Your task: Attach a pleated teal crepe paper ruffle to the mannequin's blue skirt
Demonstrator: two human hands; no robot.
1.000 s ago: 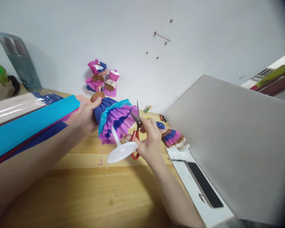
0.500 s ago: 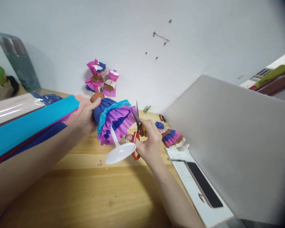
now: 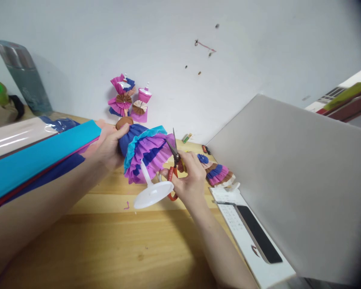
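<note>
My left hand (image 3: 112,146) is closed round the upper part of a small dress form (image 3: 149,154) dressed in blue, turquoise and purple crepe paper. It is tilted, with its ruffled skirt and round white base (image 3: 153,195) turned toward me. In my right hand (image 3: 191,172) is a pair of scissors (image 3: 175,158) with red and yellow handles, its blades parted at the right edge of the purple ruffle. Whether the blades touch the paper I cannot tell. A tiny purple scrap (image 3: 126,205) lies on the wooden table (image 3: 108,245) below.
Two small decorated dress forms (image 3: 123,94) stand by the wall. Rolls of coloured crepe paper (image 3: 45,150) lie under my left arm, near a grey-green bottle (image 3: 28,82). At right, another paper dress (image 3: 219,173) lies beside a large grey panel (image 3: 295,180) and a white board (image 3: 255,241).
The view has shifted very slightly. Both hands, the dress form and the scissors keep almost the same positions, and the blades remain parted.
</note>
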